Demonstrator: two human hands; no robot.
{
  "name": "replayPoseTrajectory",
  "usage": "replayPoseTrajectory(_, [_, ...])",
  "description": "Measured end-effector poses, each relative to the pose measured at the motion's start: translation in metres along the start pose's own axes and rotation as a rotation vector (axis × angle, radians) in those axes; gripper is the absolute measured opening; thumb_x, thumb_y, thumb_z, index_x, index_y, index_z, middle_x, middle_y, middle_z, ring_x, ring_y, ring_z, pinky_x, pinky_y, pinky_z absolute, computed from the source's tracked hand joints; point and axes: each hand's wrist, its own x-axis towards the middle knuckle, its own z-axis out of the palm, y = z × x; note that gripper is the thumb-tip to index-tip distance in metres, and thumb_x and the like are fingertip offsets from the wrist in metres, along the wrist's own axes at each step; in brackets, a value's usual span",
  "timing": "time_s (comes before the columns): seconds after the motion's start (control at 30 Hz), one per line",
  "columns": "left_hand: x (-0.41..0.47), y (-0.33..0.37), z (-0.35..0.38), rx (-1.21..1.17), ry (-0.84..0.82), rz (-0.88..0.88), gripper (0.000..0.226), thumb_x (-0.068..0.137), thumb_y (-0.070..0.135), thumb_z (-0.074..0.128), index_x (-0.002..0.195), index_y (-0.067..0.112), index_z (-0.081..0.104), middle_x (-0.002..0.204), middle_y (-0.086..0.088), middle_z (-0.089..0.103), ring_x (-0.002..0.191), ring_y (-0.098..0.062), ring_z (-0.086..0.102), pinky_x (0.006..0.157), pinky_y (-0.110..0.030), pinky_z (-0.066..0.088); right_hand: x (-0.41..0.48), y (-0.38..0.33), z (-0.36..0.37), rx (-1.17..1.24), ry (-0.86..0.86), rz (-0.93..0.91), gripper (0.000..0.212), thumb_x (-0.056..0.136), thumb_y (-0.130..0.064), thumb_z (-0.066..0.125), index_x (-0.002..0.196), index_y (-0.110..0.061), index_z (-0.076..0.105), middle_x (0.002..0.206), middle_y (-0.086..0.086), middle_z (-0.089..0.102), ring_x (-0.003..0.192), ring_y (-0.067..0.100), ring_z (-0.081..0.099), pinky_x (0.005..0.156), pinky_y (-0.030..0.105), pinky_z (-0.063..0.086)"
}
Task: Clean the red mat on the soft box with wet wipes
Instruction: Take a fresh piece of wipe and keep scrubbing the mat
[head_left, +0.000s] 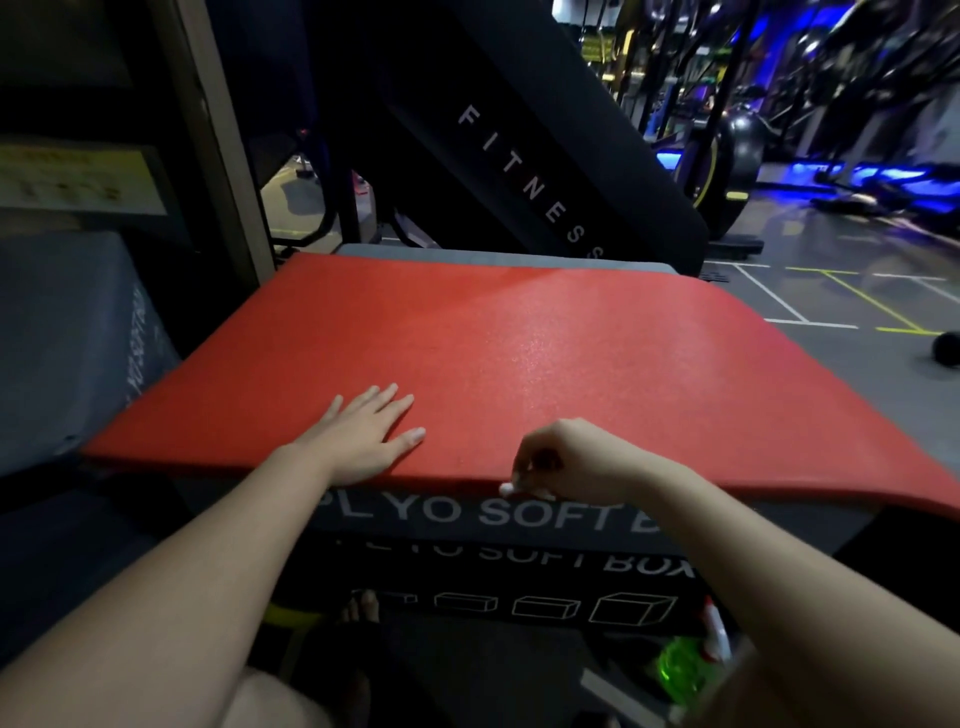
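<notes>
Red textured foam, the red mat (519, 353) lies flat atop the soft box (467, 512), overhanging it at both sides. Its long axis seems to run left to right across the person. It looks light and floppy, sagging at the near edge, so it likely needs pinning. The left hand (363, 434) presses flat on it, fingers straight. The right hand (566, 462) curls at the near edge, pinching a white scrap, probably the wet wipe (506, 488).

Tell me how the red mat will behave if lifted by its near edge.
Probably floppy: the red mat sags where it overhangs the soft box at right. Likely light, being thin. Its grainy surface probably resists sliding.
</notes>
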Motion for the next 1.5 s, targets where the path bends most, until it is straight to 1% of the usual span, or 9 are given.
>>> replayPoseTrajectory(0.2, [0.012, 0.009, -0.014, 0.017, 0.120, -0.019, 0.053, 0.104, 0.058, 0.035, 0.149, 0.032, 0.041, 0.157, 0.002, 0.036, 0.145, -0.024, 0.028, 0.123, -0.047, 0.017, 0.045, 0.001, 0.006, 0.029, 0.193, 0.036, 0.018, 0.091, -0.030, 0.067, 0.099, -0.015, 0.071, 0.095, 0.001, 0.070, 0.085, 0.017, 0.064, 0.074, 0.029, 0.052])
replayPoseTrajectory(0.33, [0.025, 0.007, -0.016, 0.057, 0.123, -0.032, 0.054, 0.103, 0.059, 0.036, 0.149, 0.030, 0.039, 0.149, -0.002, 0.037, 0.138, -0.026, 0.032, 0.118, -0.043, 0.026, 0.083, 0.026, 0.007, 0.049, 0.367, 0.147, 0.020, 0.092, -0.030, 0.065, 0.097, -0.011, 0.069, 0.099, 0.006, 0.062, 0.092, 0.024, 0.059, 0.076, 0.029, 0.045])
replayPoseTrajectory(0.53, [0.052, -0.006, -0.022, 0.189, 0.182, 0.002, 0.061, 0.105, 0.058, 0.030, 0.157, 0.026, 0.032, 0.158, -0.004, 0.035, 0.143, -0.028, 0.032, 0.123, -0.045, 0.020, 0.072, 0.035, -0.009, 0.081, 0.134, 0.011, 0.024, 0.086, -0.046, 0.071, 0.101, -0.028, 0.075, 0.094, -0.010, 0.070, 0.083, 0.007, 0.062, 0.071, 0.023, 0.049])
replayPoseTrajectory(0.67, [0.071, -0.021, -0.024, 0.205, 0.212, -0.006, 0.059, 0.106, 0.055, 0.029, 0.157, 0.025, 0.035, 0.159, -0.004, 0.037, 0.143, -0.027, 0.033, 0.123, -0.044, 0.021, 0.089, 0.045, -0.001, 0.173, 0.269, -0.022, 0.021, 0.082, -0.044, 0.075, 0.094, -0.026, 0.077, 0.090, -0.009, 0.065, 0.078, 0.006, 0.061, 0.068, 0.023, 0.050])
replayPoseTrajectory(0.87, [0.103, -0.042, -0.032, 0.135, 0.267, -0.065, 0.056, 0.107, 0.051, 0.030, 0.156, 0.025, 0.037, 0.161, -0.003, 0.036, 0.148, -0.024, 0.031, 0.124, -0.044, 0.018, 0.161, 0.080, -0.005, 0.211, 0.563, 0.127, 0.021, 0.081, -0.041, 0.077, 0.085, -0.021, 0.078, 0.082, 0.002, 0.065, 0.073, 0.016, 0.060, 0.065, 0.025, 0.041])
replayPoseTrajectory(1.1, [0.144, -0.057, -0.027, 0.017, 0.262, -0.098, 0.058, 0.106, 0.053, 0.029, 0.159, 0.029, 0.031, 0.168, 0.000, 0.023, 0.155, -0.016, 0.017, 0.127, -0.043, 0.010, 0.150, 0.088, -0.038, 0.130, 0.111, 0.036, 0.013, 0.080, -0.036, 0.079, 0.091, -0.028, 0.078, 0.082, -0.008, 0.071, 0.073, 0.003, 0.061, 0.065, 0.019, 0.044])
replayPoseTrajectory(1.23, [0.159, -0.062, -0.022, -0.134, 0.277, -0.132, 0.062, 0.105, 0.059, 0.026, 0.161, 0.030, 0.027, 0.171, 0.000, 0.008, 0.157, -0.012, 0.002, 0.127, -0.038, 0.001, 0.192, 0.087, -0.036, 0.092, 0.251, 0.025, 0.011, 0.080, -0.028, 0.078, 0.089, -0.021, 0.078, 0.085, -0.001, 0.072, 0.079, 0.015, 0.065, 0.072, 0.028, 0.048])
replayPoseTrajectory(1.33, [0.161, -0.061, -0.015, -0.038, 0.263, -0.151, 0.089, 0.085, 0.073, 0.000, 0.163, 0.033, 0.016, 0.171, 0.007, 0.006, 0.157, -0.008, -0.001, 0.127, -0.036, -0.003, 0.250, 0.107, -0.045, 0.065, 0.411, 0.111, 0.013, 0.082, -0.023, 0.076, 0.090, -0.013, 0.078, 0.091, 0.009, 0.071, 0.086, 0.025, 0.065, 0.069, 0.027, 0.039])
replayPoseTrajectory(1.5, [0.163, -0.064, -0.016, 0.014, 0.269, -0.160, 0.094, 0.076, 0.071, -0.012, 0.163, 0.038, 0.008, 0.170, 0.013, 0.001, 0.156, -0.004, -0.004, 0.127, -0.036, -0.003, 0.307, 0.139, -0.056, 0.187, 0.588, 0.282, 0.020, 0.084, -0.035, 0.076, 0.088, -0.016, 0.079, 0.084, 0.004, 0.073, 0.078, 0.020, 0.063, 0.060, 0.020, 0.030])
